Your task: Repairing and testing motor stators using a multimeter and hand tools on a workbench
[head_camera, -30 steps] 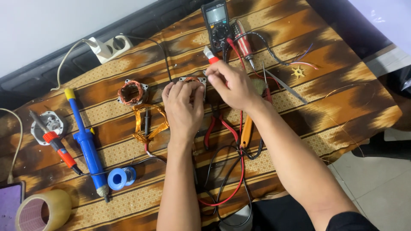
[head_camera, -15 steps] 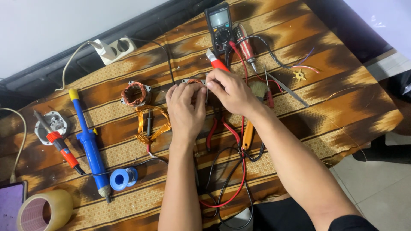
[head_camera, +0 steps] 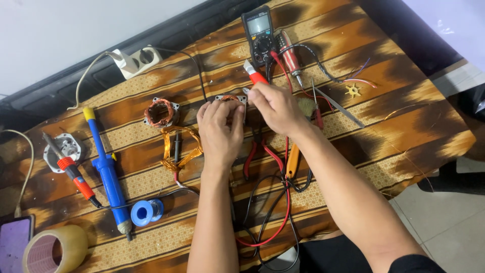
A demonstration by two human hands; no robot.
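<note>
The left hand (head_camera: 221,129) lies knuckles-up on the brown patterned cloth (head_camera: 404,116), fingers curled over a small square metal motor stator with copper windings (head_camera: 230,100), which sits under and just beyond the fingertips; only its far edge and corners show, the rest hidden by the fingers, so the hand presses or grasps it but the exact hold cannot be made out. The right hand (head_camera: 277,106) is clenched around a red-handled utility knife (head_camera: 254,75), whose grey blade end pokes out beyond the knuckles, away from the person, while the gripped part of the handle is covered by the fingers. The two hands sit just beside each other, the knife hand to the right of the stator, and whether the tool touches the stator cannot be told. Beyond the right hand lies a black digital multimeter (head_camera: 258,34) with red and black leads trailing back under the wrist, and a red-handled screwdriver (head_camera: 290,56) beside it. Nearer the person, partly under the right forearm, red-handled pliers (head_camera: 257,154) and an orange-handled tool (head_camera: 292,163) show only in part. Left of the left hand rest a second copper-wound stator (head_camera: 160,112), loose amber tape strips (head_camera: 177,149), a blue desoldering pump (head_camera: 107,169) and a blue solder spool (head_camera: 145,212).
</note>
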